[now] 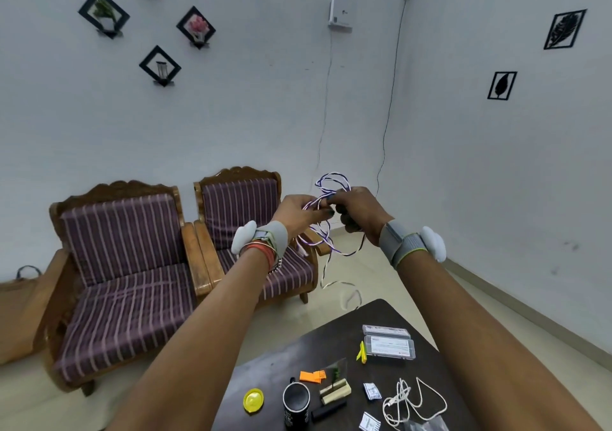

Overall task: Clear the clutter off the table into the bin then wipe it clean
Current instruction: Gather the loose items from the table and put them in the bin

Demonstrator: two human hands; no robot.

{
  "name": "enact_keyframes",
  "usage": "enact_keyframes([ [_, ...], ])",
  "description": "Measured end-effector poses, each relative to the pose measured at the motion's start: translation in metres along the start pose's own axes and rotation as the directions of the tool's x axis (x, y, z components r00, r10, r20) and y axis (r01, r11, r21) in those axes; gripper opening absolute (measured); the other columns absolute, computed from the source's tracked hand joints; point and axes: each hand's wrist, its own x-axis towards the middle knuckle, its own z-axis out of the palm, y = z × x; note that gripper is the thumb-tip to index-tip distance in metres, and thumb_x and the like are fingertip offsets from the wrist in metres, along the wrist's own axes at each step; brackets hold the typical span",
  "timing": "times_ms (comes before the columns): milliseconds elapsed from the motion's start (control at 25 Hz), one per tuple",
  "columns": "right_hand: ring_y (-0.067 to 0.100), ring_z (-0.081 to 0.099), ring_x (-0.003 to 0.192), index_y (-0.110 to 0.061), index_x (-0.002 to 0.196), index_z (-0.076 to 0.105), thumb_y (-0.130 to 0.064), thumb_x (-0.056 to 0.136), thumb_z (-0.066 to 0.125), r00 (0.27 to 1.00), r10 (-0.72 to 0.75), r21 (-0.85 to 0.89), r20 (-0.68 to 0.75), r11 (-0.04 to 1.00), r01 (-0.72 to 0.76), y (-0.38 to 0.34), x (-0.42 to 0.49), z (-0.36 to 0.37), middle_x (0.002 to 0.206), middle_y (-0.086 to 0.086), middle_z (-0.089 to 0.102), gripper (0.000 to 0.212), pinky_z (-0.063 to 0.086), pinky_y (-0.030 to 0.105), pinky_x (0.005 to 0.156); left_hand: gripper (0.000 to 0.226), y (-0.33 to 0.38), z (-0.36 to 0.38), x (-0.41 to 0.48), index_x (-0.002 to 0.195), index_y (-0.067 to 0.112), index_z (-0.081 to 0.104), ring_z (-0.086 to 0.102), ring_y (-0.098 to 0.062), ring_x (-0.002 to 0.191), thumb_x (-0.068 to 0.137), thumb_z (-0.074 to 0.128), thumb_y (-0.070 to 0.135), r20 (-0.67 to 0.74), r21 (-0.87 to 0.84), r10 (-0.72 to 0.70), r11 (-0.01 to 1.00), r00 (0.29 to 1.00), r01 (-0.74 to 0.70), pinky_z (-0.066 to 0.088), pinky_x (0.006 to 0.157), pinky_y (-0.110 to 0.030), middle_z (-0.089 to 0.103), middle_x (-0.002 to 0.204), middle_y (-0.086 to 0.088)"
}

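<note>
Purple-and-white braided cord (326, 232) is held raised above the floor, beyond the far edge of the dark table (275, 361). It is pinched by the left hand (294, 208) on one side and clamped by the right hand (356, 210) on the other, with loops hanging between and below both. Being judged light, limp and tangle-prone, it is best gathered at the bundled loops. Clutter is seen remaining on the table.

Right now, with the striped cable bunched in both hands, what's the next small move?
Probably keep coiling: the left hand and right hand hold loops of the striped cable, but its tail dangles toward the floor beside the table.
</note>
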Motion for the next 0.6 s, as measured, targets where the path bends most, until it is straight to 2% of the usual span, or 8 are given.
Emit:
enact_keyframes([
  [40,0.009,0.022,0.04,-0.007,0.083,0.064,-0.008,0.087,0.055,1.0,-0.009,0.05,-0.019,0.999,0.01,-0.002,0.001,-0.004,0.053,-0.003,0.031,0.011,0.019,0.018,0.039,0.014,-0.004,-0.001,-0.001,0.096,0.01,0.068,0.062,-0.024,0.085,0.083,0.071,0.014,0.003,0.003,0.007,1.0,1.0,-0.007,0.05,0.083,-0.035,0.067,0.091,-0.011],
  [120,0.009,0.017,0.039,-0.006,0.085,0.066,-0.007,0.085,0.053,0.998,-0.001,0.168,-0.065,0.986,0.012,-0.005,0.004,-0.009,0.052,-0.004,0.026,0.013,0.016,0.016,0.037,0.006,-0.015,-0.002,-0.003,0.092,0.013,0.068,0.062,-0.021,0.081,0.087,0.066,0.016,0.002,0.007,-0.034,0.999,0.999,0.034,0.053,0.083,-0.037,0.066,0.089,-0.009],
  [240,0.009,0.017,0.037,-0.005,0.088,0.065,-0.006,0.084,0.053,0.99,0.033,0.217,-0.135,0.976,-0.003,0.0,0.007,-0.01,0.053,-0.003,0.025,0.013,0.017,0.015,0.035,0.027,-0.026,0.0,-0.007,0.094,0.008,0.068,0.066,-0.022,0.072,0.089,0.064,0.034,0.067,0.118,-0.177,0.979,0.982,0.169,0.057,0.078,-0.038,0.066,0.083,-0.009],
  [320,0.01,0.02,0.038,-0.009,0.088,0.064,-0.008,0.085,0.054,0.974,0.077,0.246,-0.214,0.969,-0.022,0.007,0.012,-0.008,0.054,-0.003,0.028,0.01,0.019,0.015,0.035,0.041,-0.025,0.005,-0.01,0.094,0.008,0.066,0.067,-0.019,0.062,0.084,0.062,0.048,0.082,0.074,-0.199,0.978,0.977,0.193,0.059,0.064,-0.033,0.066,0.073,-0.006],
  [440,0.013,0.022,0.043,-0.013,0.082,0.061,-0.01,0.087,0.051,0.932,0.142,0.274,-0.332,0.96,-0.048,0.012,0.02,-0.009,0.055,-0.002,0.032,0.012,0.02,0.016,0.036,0.036,-0.022,0.002,-0.005,0.105,0.013,0.06,0.052,-0.012,0.048,0.082,0.07,0.038,-0.027,-0.084,-0.12,0.989,0.992,0.118,0.049,0.044,-0.024,0.058,0.066,-0.003],
  [520,0.015,0.025,0.044,-0.011,0.087,0.065,-0.01,0.085,0.048,0.899,0.166,0.305,-0.404,0.952,-0.038,0.013,0.026,-0.015,0.055,0.0,0.035,0.017,0.022,0.017,0.038,0.031,-0.029,-0.002,-0.002,0.108,0.015,0.06,0.047,-0.009,0.048,0.082,0.072,0.027,-0.045,-0.041,-0.127,0.991,0.991,0.126,0.043,0.043,-0.021,0.056,0.066,0.0],
  [600,0.017,0.029,0.046,-0.01,0.093,0.069,-0.011,0.084,0.048,0.874,0.152,0.289,-0.461,0.957,-0.014,0.01,0.031,-0.021,0.057,0.001,0.039,0.023,0.025,0.021,0.041,0.021,-0.044,-0.002,-0.004,0.106,0.013,0.067,0.046,-0.009,0.05,0.089,0.065,0.024,-0.062,0.076,-0.179,0.98,0.982,0.184,0.043,0.049,-0.022,0.055,0.065,0.002],
])
